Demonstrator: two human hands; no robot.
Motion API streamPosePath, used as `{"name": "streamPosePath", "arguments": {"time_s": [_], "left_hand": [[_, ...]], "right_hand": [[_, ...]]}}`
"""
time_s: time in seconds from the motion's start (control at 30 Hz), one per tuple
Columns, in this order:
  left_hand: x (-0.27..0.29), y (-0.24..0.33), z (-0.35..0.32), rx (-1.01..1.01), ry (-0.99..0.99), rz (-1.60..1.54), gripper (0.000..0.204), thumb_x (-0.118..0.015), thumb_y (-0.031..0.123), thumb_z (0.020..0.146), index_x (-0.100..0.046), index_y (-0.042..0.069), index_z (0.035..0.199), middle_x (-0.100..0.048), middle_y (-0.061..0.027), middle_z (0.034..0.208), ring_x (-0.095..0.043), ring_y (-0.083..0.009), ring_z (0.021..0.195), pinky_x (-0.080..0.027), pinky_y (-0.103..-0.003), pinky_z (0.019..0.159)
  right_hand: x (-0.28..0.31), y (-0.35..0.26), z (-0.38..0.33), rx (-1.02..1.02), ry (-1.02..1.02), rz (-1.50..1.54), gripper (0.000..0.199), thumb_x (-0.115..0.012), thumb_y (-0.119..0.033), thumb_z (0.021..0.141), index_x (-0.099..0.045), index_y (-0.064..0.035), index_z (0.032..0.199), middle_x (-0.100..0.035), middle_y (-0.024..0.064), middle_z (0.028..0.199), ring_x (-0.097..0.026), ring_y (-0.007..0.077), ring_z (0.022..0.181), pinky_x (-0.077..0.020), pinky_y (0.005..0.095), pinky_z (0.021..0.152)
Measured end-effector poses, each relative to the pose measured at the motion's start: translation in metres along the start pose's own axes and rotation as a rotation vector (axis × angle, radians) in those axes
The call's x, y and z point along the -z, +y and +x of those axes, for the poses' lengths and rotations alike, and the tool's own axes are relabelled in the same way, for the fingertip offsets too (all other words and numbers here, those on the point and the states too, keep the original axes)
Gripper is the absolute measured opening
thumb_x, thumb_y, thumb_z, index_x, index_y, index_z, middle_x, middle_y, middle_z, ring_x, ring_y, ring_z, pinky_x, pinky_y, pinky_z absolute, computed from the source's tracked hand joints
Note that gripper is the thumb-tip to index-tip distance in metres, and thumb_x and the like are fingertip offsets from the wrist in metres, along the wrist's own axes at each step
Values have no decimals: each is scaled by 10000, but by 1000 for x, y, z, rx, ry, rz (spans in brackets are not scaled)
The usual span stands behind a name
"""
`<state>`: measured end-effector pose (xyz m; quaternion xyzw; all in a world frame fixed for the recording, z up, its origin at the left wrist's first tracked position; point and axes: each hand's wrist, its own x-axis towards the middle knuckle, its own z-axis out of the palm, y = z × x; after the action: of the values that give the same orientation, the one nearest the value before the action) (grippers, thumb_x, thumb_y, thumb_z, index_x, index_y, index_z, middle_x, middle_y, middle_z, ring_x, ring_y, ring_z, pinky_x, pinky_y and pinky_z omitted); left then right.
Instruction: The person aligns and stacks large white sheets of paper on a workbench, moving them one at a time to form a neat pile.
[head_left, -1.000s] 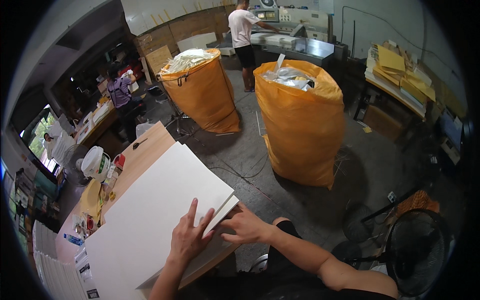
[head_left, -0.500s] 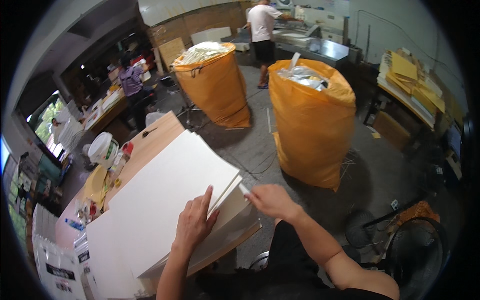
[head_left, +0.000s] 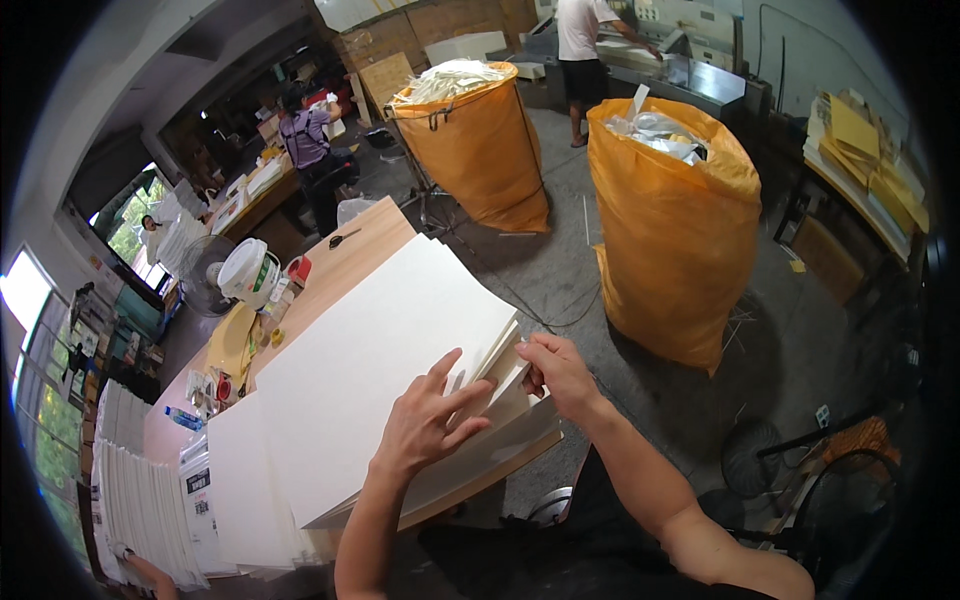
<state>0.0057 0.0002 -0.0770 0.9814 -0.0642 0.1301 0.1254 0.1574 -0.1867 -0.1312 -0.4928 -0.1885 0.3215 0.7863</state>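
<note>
Large white sheets (head_left: 370,340) lie stacked on the wooden table in front of me, their near right corner lifted and fanned into layers. At that corner my right hand (head_left: 560,372) is closed, pinching the edges of several sheets between thumb and fingers. My left hand (head_left: 430,415) is open over the top sheet beside the fanned edges, its fingers spread. Some of its fingertips come close to the layers; whether they touch them I cannot tell.
On the wooden table (head_left: 375,228) are scissors (head_left: 343,239), a white bucket (head_left: 247,272) and tape rolls. Full orange sacks (head_left: 675,240) stand beyond. Another person's hand (head_left: 128,553) touches a paper stack (head_left: 140,510) at lower left. Two people work farther back; a fan (head_left: 850,490) stands right.
The view has shifted left, so the scene sits farther right. My left hand's fingers have spread apart. The corner layers are fanned wider, and another person's hand has appeared at lower left.
</note>
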Motion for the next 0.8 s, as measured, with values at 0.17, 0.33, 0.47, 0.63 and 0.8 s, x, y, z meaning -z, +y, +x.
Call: {"name": "streamPosePath", "arguments": {"time_s": [0.17, 0.33, 0.47, 0.63, 0.8], "left_hand": [[4, 5, 1, 18, -15, 18, 558, -857, 488, 820, -679, 371, 1336, -520, -174, 1506, -677, -334, 1064, -593, -442, 903], [5, -1, 2, 20, -38, -9, 581, -889, 446, 793, -690, 357, 1331, -537, -152, 1496, -681, -341, 1101, -598, -437, 927], [11, 2, 4, 35, -61, -27, 582, -919, 385, 769, -716, 307, 1309, -544, -152, 1505, -687, -355, 1151, -608, -428, 964], [12, 2, 4, 39, -78, -34, 547, -872, 299, 831, -697, 322, 1349, -536, -153, 1518, -688, -353, 1152, -605, -427, 963], [10, 5, 5, 61, -93, -9, 549, -744, 135, 929, -646, 356, 1422, -498, -181, 1566, -690, -366, 1148, -602, -425, 952]], "right_hand": [[3, 0, -2, -12, -25, 45, 295, -629, -254, 1043, -572, -97, 800, -553, -4, 632, -586, 105, 570, -427, 257, 518], [4, -7, -1, -32, -55, -22, 293, -623, -261, 1047, -587, -89, 813, -566, 2, 636, -596, 103, 574, -425, 248, 506], [6, -12, 0, -47, -79, -93, 322, -622, -278, 1052, -577, -92, 793, -569, 8, 643, -597, 108, 581, -428, 246, 504], [10, -13, -1, -24, -94, -102, 357, -608, -331, 1064, -573, -92, 800, -579, 11, 643, -605, 107, 579, -441, 250, 504], [8, 3, -7, 131, 25, -377, 418, -638, -386, 1043, -579, -71, 775, -617, 28, 650, -633, 129, 583, -459, 286, 528]]}}
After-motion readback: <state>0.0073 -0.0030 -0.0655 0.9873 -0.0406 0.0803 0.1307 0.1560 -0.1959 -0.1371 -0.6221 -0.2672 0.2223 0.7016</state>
